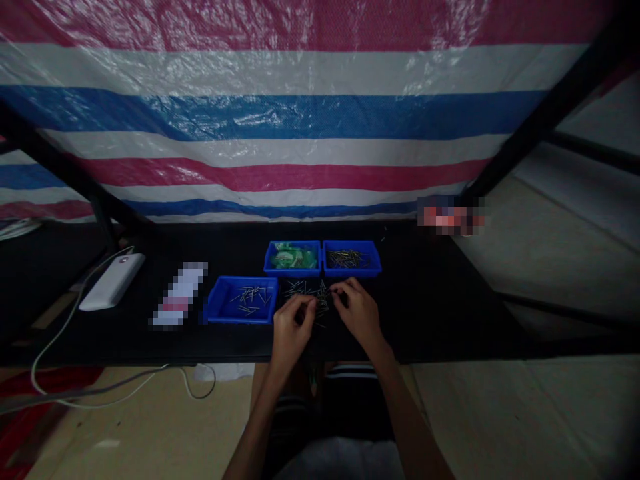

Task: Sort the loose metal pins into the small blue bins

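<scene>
Far left: white power bank lying flat on the black table, white cable running off it and drooping below the table edge. Next to it, a pixelated white/pink patch, can't tell what it is.

Left-centre: blue tray holding a sparse scatter of thin metal pins, lying at mixed angles. Behind and to its right, two more blue trays side by side: green-parts tray with green pieces, and rear pin tray with a denser heap of dark pins.

Centre: loose pin pile straight on the table, between the front tray and the right hand, just in front of the two rear trays. Pins are thin, short, metallic, faint glints, tangled with no common direction. Low light, so tips and heads not resolvable.

Left hand: fingers curled in, thumb and forefinger pinched narrow at the near edge of the pile. Looks like a pin or two in the pinch, can't confirm.

Right hand: same posture, fingertips narrow and down at the right side of the pile. Held item, if any, too small to tell.

Background: striped red/white/blue plastic sheet hangs behind the table.
</scene>
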